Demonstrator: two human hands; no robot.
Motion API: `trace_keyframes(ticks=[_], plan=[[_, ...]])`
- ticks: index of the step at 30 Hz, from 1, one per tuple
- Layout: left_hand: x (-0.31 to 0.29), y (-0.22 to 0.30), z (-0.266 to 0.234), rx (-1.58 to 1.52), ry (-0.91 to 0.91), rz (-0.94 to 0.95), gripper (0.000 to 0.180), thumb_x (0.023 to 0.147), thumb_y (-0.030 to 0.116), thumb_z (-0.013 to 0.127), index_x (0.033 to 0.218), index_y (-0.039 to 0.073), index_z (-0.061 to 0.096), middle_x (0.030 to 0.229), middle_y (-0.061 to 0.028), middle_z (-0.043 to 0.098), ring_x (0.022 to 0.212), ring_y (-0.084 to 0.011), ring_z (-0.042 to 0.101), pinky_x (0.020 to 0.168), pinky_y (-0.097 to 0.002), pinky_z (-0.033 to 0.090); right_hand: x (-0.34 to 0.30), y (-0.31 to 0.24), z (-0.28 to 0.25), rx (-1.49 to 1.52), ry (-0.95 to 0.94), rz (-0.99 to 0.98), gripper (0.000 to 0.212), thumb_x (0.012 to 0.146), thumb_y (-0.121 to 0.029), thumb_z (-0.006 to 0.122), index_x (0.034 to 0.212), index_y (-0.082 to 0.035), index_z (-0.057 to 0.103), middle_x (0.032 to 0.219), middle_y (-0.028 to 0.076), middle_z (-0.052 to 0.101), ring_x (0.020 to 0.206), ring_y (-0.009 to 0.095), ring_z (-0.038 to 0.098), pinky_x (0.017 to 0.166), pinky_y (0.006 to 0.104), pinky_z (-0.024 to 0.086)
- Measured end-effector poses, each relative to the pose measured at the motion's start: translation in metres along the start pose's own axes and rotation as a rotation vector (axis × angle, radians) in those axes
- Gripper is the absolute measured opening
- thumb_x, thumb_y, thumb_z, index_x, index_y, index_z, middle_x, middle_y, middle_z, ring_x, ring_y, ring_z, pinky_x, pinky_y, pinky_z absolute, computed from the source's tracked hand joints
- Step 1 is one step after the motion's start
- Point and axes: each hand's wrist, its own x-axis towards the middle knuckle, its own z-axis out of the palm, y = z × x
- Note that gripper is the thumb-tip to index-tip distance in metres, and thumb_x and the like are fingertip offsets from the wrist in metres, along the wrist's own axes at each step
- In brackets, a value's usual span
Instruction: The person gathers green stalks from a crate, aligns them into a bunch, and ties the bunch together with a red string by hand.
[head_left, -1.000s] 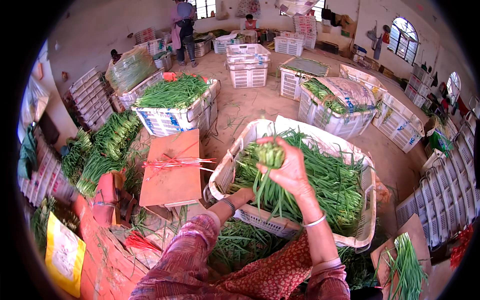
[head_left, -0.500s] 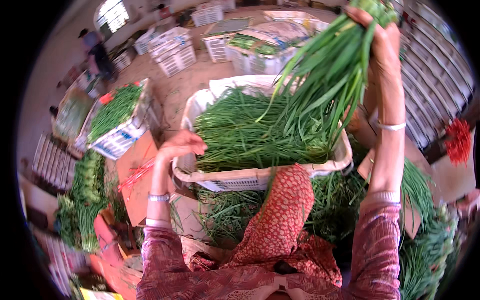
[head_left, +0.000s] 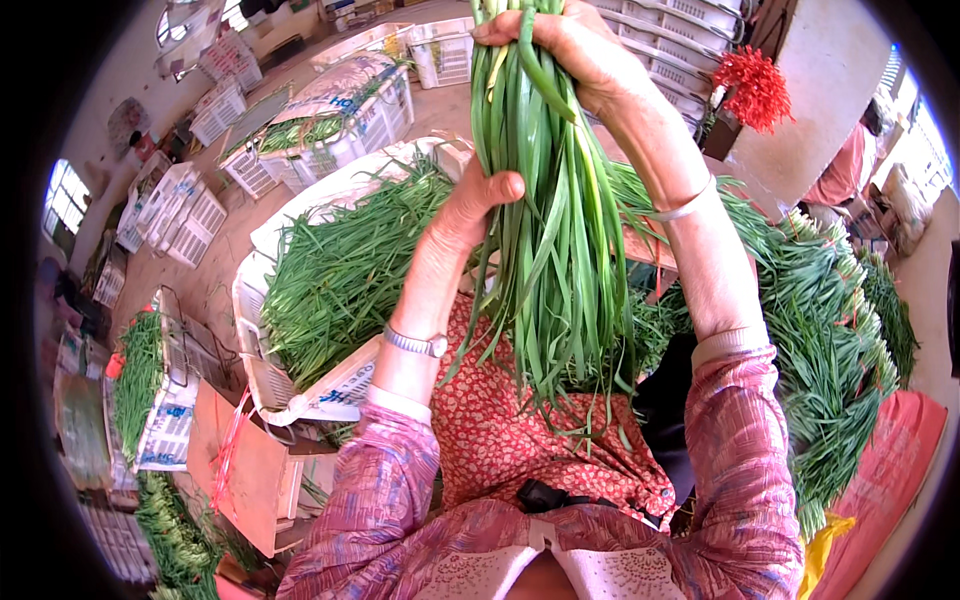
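Note:
My right hand (head_left: 575, 50) is closed round the pale stem end of a bunch of garlic chives (head_left: 545, 240), holding it up in front of me. Long flat leaves hang down from it to my red patterned apron (head_left: 480, 420). Lower on the bunch, my left hand (head_left: 470, 210) lies against its left side. Its thumb shows at the front edge, while its fingers are hidden behind the leaves. Left of the bunch, a white plastic crate (head_left: 325, 395) holds a heap of loose garlic chives (head_left: 340, 270).
Tied bunches of chives (head_left: 830, 340) are piled at the right, near a red sheet (head_left: 885, 500) and a hanging cluster of red ties (head_left: 752, 90). A cardboard piece (head_left: 235, 465) leans at the left. Further crates (head_left: 185, 215) stand on the floor behind.
The view has turned to the right. My right hand has brought the bunch in front of my body, and my left hand has come from the crate's left corner to the bunch.

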Motion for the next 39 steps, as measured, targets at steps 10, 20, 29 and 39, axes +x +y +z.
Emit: trace_keyframes(ticks=[10, 20, 29, 39], plan=[[-0.071, -0.122, 0.068, -0.743, 0.109, -0.014, 0.087, 0.083, 0.062, 0.066, 0.141, 0.001, 0.044, 0.129, -0.0202, 0.06, 0.113, -0.0374, 0.061, 0.098, -0.0485, 0.051, -0.026, 0.119, -0.011, -0.375, -0.198, 0.501, 0.11, 0.064, -0.062, 0.084, 0.14, 0.005, 0.042, 0.134, 0.028, 0.054, 0.126, 0.037, 0.052, 0.107, 0.0405, 0.042], [-0.077, -0.189, 0.055, -0.867, 0.546, -0.092, 0.059, 0.09, 0.053, 0.06, 0.127, 0.006, 0.058, 0.121, -0.0099, 0.065, 0.109, -0.0246, 0.063, 0.097, -0.0405, 0.05, -0.236, 0.143, -0.079, -0.819, -0.494, 0.449, 0.135, 0.062, -0.079, 0.072, 0.156, -0.007, 0.006, 0.143, 0.036, 0.04, 0.136, 0.046, 0.038, 0.115, 0.0462, 0.033], [-0.12, -0.222, 0.083, -0.644, 0.52, -0.201, 0.095, 0.084, 0.076, 0.051, 0.15, 0.01, 0.032, 0.144, -0.0093, 0.049, 0.13, -0.0281, 0.048, 0.11, -0.0465, 0.04, -0.269, 0.171, -0.08, -0.832, -0.31, 0.605, 0.1, 0.075, -0.03, 0.075, 0.153, -0.005, 0.017, 0.103, 0.027, 0.067, 0.095, 0.043, 0.066, 0.086, 0.0465, 0.053], [-0.096, -0.15, 0.055, -0.493, 0.503, -0.409, 0.057, 0.083, 0.016, 0.073, 0.133, 0.0, 0.05, 0.12, -0.017, 0.062, 0.114, -0.0296, 0.06, 0.103, -0.045, 0.048, -0.259, 0.148, -0.018, -1.182, -0.19, 0.098, 0.105, 0.073, -0.025, 0.075, 0.152, 0.007, 0.013, 0.115, 0.037, 0.055, 0.07, 0.034, 0.067, 0.057, 0.042, 0.055]])
